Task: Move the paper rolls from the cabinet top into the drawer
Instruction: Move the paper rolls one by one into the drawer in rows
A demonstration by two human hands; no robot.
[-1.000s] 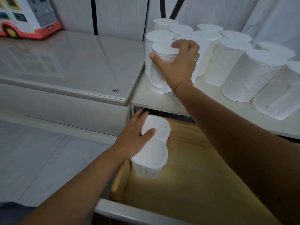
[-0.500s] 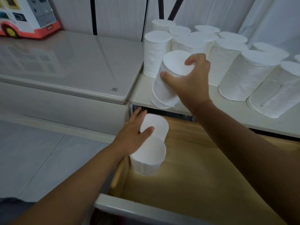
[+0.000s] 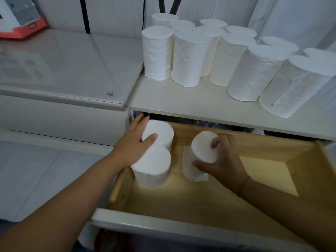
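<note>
Several white paper rolls (image 3: 189, 59) stand in rows on the cream cabinet top (image 3: 181, 104). Below it the wooden drawer (image 3: 269, 148) is pulled out. Two rolls stand upright at the drawer's left side, a rear roll (image 3: 161, 130) and a front roll (image 3: 152, 166). My left hand (image 3: 134, 142) rests against the rear roll, thumb on its top and fingers along its left side. My right hand (image 3: 223, 160) grips a third roll (image 3: 201, 151) from the right, tilted slightly, low in the middle of the drawer.
A grey glass-topped unit (image 3: 69, 66) adjoins the cabinet on the left, with a red and white box (image 3: 20, 20) at its far corner. The drawer's white front edge (image 3: 145, 222) is nearest me. The drawer's right half shows bare wood. Pale floor tiles lie at the left.
My right hand lifted a roll off the cabinet top and carried it down into the drawer. My left hand stayed on the rear roll in the drawer.
</note>
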